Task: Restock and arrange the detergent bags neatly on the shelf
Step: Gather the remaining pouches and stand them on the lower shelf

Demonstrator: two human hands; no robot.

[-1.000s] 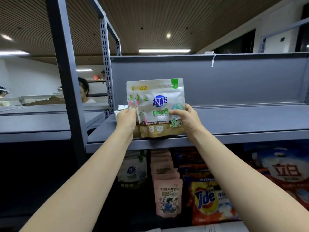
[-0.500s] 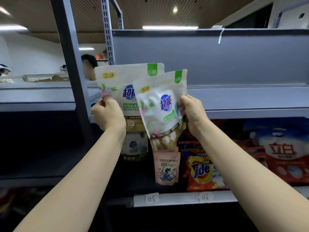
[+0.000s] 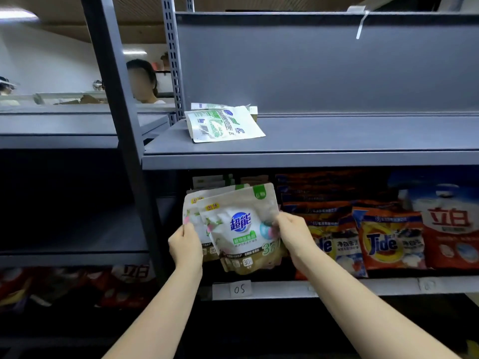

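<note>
I hold two white detergent bags with blue logos in front of the lower shelf [image 3: 285,288], above the label "05". My right hand [image 3: 291,233] grips the right edge of the front bag [image 3: 241,229]. My left hand [image 3: 185,244] pinches the left edge of the rear bag [image 3: 190,211], which sits mostly hidden behind the front one. More white bags [image 3: 223,124] lie flat, back side up, at the left end of the upper shelf [image 3: 337,156].
Orange Tide bags [image 3: 383,242] and red-and-blue bags [image 3: 451,226] stand on the lower shelf to the right. A grey upright post [image 3: 116,99] rises at left. Another person [image 3: 142,81] stands behind the shelving. Red bags [image 3: 77,283] sit lower left.
Both hands have come down with the two bags from the upper shelf to the lower shelf opening. The bags now overlap closely, and flat bags show on the upper shelf.
</note>
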